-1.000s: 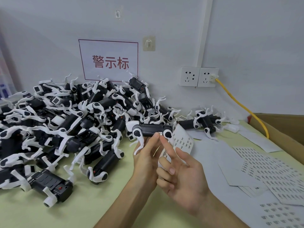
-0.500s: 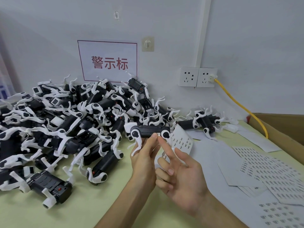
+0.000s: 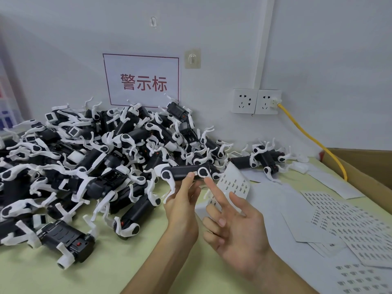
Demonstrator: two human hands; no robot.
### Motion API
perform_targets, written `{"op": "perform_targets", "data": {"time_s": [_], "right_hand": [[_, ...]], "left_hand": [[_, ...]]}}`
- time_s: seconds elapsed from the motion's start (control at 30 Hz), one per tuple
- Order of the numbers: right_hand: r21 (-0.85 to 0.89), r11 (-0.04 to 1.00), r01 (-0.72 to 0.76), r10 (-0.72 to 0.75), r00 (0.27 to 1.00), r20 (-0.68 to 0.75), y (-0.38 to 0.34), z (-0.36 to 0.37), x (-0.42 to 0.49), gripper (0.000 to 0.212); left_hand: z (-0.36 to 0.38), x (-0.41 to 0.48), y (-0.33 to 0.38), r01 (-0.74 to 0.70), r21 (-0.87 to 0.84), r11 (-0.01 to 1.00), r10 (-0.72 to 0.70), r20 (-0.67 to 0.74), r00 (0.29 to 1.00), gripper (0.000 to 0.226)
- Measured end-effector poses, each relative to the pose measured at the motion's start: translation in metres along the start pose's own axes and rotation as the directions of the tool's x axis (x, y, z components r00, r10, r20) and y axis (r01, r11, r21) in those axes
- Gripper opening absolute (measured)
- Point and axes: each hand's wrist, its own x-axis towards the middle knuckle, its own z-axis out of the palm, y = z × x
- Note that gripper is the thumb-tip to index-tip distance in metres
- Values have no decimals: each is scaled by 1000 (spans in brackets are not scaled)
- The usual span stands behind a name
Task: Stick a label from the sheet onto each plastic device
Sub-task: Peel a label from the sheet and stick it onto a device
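My left hand (image 3: 182, 205) grips a black-and-white plastic device (image 3: 184, 173) and holds it level above the table, thumb on its front. A small white label (image 3: 194, 172) sits on the device's right end. My right hand (image 3: 235, 228) is just right of it, palm up, index finger stretched to just below the device's right end; the other fingers are loosely curled. A curled label sheet (image 3: 234, 183) stands behind my right index finger; how it is held is hidden. A big heap of like devices (image 3: 84, 162) fills the left.
Flat label sheets (image 3: 347, 225) and blank backing paper (image 3: 273, 198) cover the right of the pale green table (image 3: 110, 266). A cardboard box (image 3: 360, 177) stands at far right, with a yellow cable (image 3: 309, 136) from the wall socket. A few more devices (image 3: 265, 158) lie near the wall.
My right index finger has slid from the device's top edge down to just below its right end, and the small label now shows on the device. My left hand keeps its hold.
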Motion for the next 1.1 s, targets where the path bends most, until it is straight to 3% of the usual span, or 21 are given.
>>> {"op": "perform_targets", "data": {"time_s": [0.23, 0.4, 0.5, 0.67, 0.77, 0.9, 1.1], "right_hand": [[-3, 995, 96, -96, 995, -13, -16, -3, 1, 51], [-51, 975, 215, -218, 974, -62, -28, -5, 1, 45], [-274, 912, 304, -354, 922, -155, -30, -4, 1, 42], [-740, 626, 244, -601, 757, -259, -26, -2, 4, 24], [-806, 555, 205, -594, 776, -212, -24, -1, 5, 28], [-793, 573, 205, -525, 835, -163, -22, 0, 7, 31], [-774, 597, 210, -512, 843, -166, -23, -3, 8, 31]], "left_hand": [[2, -2, 2, 65, -56, 996, -57, 142, 988, 15], [3, 0, -3, -55, 36, 998, 50, 145, 988, 17], [1, -1, -6, -138, 103, 985, 119, 169, 978, 17], [2, -3, -11, -257, 285, 924, 204, 204, 958, 32], [3, -7, -12, -302, 322, 897, 208, 296, 932, 24], [6, -12, -12, -282, 338, 898, 163, 341, 926, 39], [8, -11, -7, -215, 327, 920, 87, 365, 927, 43]]}}
